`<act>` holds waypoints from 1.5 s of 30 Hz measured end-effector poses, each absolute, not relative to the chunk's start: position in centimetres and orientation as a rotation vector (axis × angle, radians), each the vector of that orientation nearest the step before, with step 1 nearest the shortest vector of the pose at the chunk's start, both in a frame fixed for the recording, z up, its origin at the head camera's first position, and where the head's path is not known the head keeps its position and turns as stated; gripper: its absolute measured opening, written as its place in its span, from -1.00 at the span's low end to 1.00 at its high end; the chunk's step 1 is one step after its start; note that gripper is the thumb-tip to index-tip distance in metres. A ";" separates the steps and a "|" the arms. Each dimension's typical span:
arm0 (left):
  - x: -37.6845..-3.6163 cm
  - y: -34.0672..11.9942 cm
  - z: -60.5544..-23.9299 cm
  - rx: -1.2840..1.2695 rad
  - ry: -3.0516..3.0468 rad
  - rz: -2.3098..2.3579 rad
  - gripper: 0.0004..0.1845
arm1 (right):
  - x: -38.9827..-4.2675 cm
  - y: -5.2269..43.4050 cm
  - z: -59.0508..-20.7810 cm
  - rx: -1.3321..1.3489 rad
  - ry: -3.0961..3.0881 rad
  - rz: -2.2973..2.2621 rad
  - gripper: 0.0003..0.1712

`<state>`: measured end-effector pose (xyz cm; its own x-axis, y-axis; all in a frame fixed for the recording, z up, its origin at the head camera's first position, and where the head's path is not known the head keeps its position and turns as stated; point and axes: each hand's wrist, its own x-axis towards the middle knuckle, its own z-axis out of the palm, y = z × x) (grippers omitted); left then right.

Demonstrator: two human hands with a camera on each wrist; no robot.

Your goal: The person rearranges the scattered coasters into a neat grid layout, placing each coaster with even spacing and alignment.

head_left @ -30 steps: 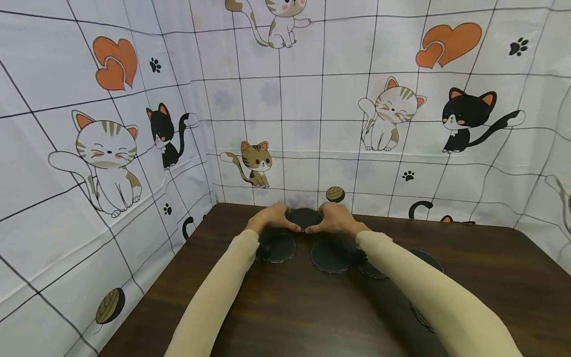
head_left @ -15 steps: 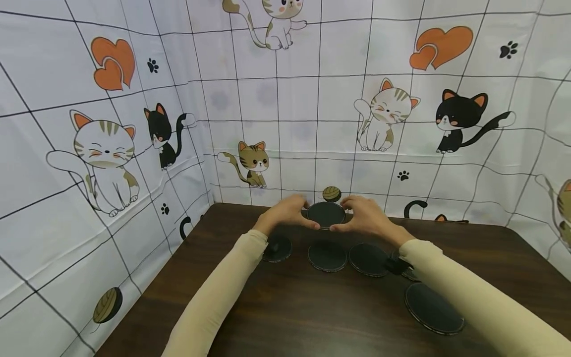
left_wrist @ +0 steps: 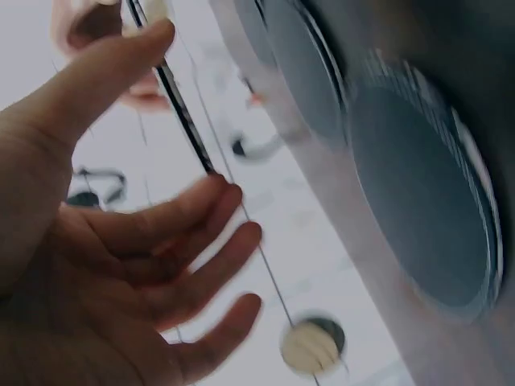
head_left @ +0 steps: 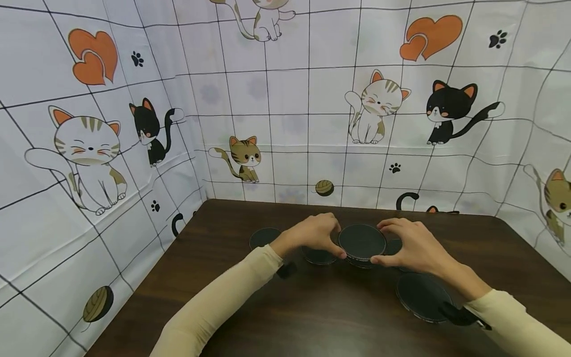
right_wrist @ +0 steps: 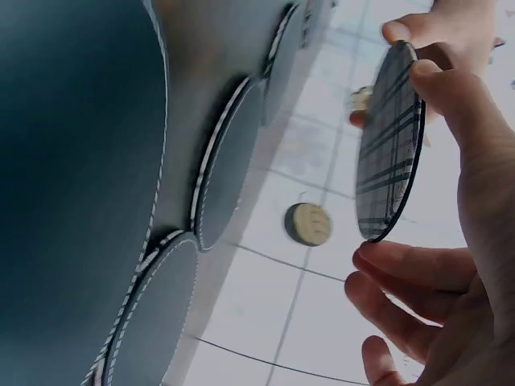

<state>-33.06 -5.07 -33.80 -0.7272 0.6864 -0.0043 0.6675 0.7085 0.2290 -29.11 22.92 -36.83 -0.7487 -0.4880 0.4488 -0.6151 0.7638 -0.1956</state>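
A thin round coaster (head_left: 362, 242), dark on top, is held by its rim between my two hands, raised over the table. My left hand (head_left: 314, 233) pinches its left side between thumb and fingertips. On the opposite side, my right hand (head_left: 412, 248) grips the rim the same way. From the right wrist view, the coaster's underside (right_wrist: 392, 153) shows a grey plaid pattern. Another dark coaster (head_left: 360, 264) lies below it, mostly hidden. In the left wrist view, the held coaster's edge (left_wrist: 187, 117) appears nearly side-on.
More dark coasters lie on the brown table (head_left: 312, 317): one at the far left (head_left: 264, 237), one partly behind my left hand (head_left: 318, 255), one behind my right fingers (head_left: 394, 247), and a larger one (head_left: 424, 296) nearer. A cat-print curtain (head_left: 290, 124) borders the back and left.
Both hands have lifted the coaster from the back of the table and carried it right and nearer, over the other coasters. The head view has shifted slightly.
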 end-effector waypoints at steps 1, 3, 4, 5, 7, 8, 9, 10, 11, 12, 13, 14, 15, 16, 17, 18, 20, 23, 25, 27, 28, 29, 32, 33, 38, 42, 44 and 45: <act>-32.4 -4.8 -33.8 1.102 2.811 0.350 -0.30 | -28.5 23.2 -36.8 0.842 -2.583 0.475 -0.09; -31.4 -4.4 -33.6 1.076 2.789 0.415 -0.31 | -27.4 23.6 -36.6 0.844 -2.583 0.472 -0.09; -31.1 -4.3 -33.6 1.065 2.782 0.443 -0.32 | -27.0 23.8 -36.5 0.846 -2.587 0.466 -0.09; -30.7 -4.1 -33.6 1.057 2.782 0.460 -0.33 | -26.7 23.9 -36.4 0.852 -2.594 0.459 -0.09; -30.2 -3.8 -33.7 1.042 2.785 0.472 -0.33 | -26.4 24.1 -36.4 0.857 -2.608 0.438 -0.10; -30.0 -3.7 -33.9 1.034 2.790 0.458 -0.34 | -26.2 24.2 -36.4 0.860 -2.612 0.429 -0.11; -29.7 -3.5 -34.1 1.024 2.796 0.437 -0.34 | -26.1 24.2 -36.6 0.862 -2.619 0.425 -0.12; -29.4 -3.4 -34.3 1.004 2.798 0.417 -0.34 | -25.9 24.2 -36.9 0.863 -2.626 0.423 -0.13; -29.2 -3.3 -34.6 0.988 2.792 0.403 -0.34 | -25.7 24.1 -37.2 0.865 -2.637 0.424 -0.13; -28.9 -3.2 -35.0 0.966 2.781 0.396 -0.34 | -25.5 24.0 -37.6 0.866 -2.652 0.423 -0.13; -28.7 -3.1 -35.3 0.943 2.772 0.384 -0.35 | -25.3 23.9 -38.1 0.868 -2.665 0.423 -0.13; -28.5 -3.0 -35.7 0.925 2.762 0.371 -0.36 | -25.1 23.8 -38.6 0.872 -2.678 0.415 -0.11; -28.3 -2.9 -36.2 0.911 2.749 0.371 -0.38 | -24.9 23.8 -39.1 0.874 -2.694 0.413 -0.10; -28.2 -2.9 -36.4 0.902 2.743 0.363 -0.44 | -24.7 23.6 -39.4 0.878 -2.703 0.402 -0.09; -28.1 -2.8 -36.6 0.907 2.740 0.351 -0.49 | -24.6 23.6 -39.6 0.878 -2.711 0.393 -0.09; -27.9 -2.7 -36.8 0.918 2.747 0.327 -0.51 | -24.4 23.5 -39.8 0.876 -2.715 0.381 -0.08; -27.8 -2.4 -37.1 0.962 2.766 0.269 -0.47 | -24.3 23.5 -40.0 0.877 -2.718 0.358 -0.07; -27.4 -2.0 -37.3 1.013 2.793 0.165 -0.41 | -24.1 23.6 -40.1 0.885 -2.723 0.331 -0.07; -27.0 -1.7 -37.4 1.019 2.811 0.082 -0.45 | -24.0 23.6 -40.1 0.898 -2.728 0.310 -0.06; -26.6 -1.5 -37.5 1.004 2.830 0.001 -0.49 | -24.0 23.6 -40.1 0.917 -2.729 0.290 -0.06; -26.4 -1.4 -37.6 0.993 2.839 -0.031 -0.51 | -24.0 23.5 -40.2 0.927 -2.729 0.278 -0.06; -26.2 -1.3 -37.7 0.985 2.848 -0.052 -0.52 | -23.9 23.4 -40.2 0.935 -2.729 0.265 -0.07; -25.8 -1.2 -37.9 0.976 2.860 -0.079 -0.53 | -23.9 23.3 -40.4 0.950 -2.741 0.231 -0.09; -25.7 -1.2 -37.9 0.977 2.860 -0.079 -0.53 | -23.8 23.3 -40.4 0.950 -2.749 0.223 -0.10; -25.6 -1.2 -37.8 0.992 2.861 -0.091 -0.53 | -23.9 23.3 -40.2 0.954 -2.763 0.208 -0.12; -25.6 -1.2 -37.6 1.000 2.858 -0.094 -0.52 | -23.9 23.2 -40.0 0.956 -2.773 0.204 -0.09; -25.6 -1.2 -37.6 0.997 2.854 -0.089 -0.52 | -23.9 23.3 -39.9 0.959 -2.780 0.198 -0.07; -25.6 -1.2 -37.5 0.994 2.851 -0.086 -0.52 | -23.9 23.3 -39.9 0.961 -2.783 0.194 -0.06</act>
<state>-25.62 -1.15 -37.54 -0.7770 0.6153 -0.1328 0.6222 0.7828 -0.0137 -23.89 23.29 -39.85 -0.7714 -0.5964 0.2218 -0.6214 0.7811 -0.0612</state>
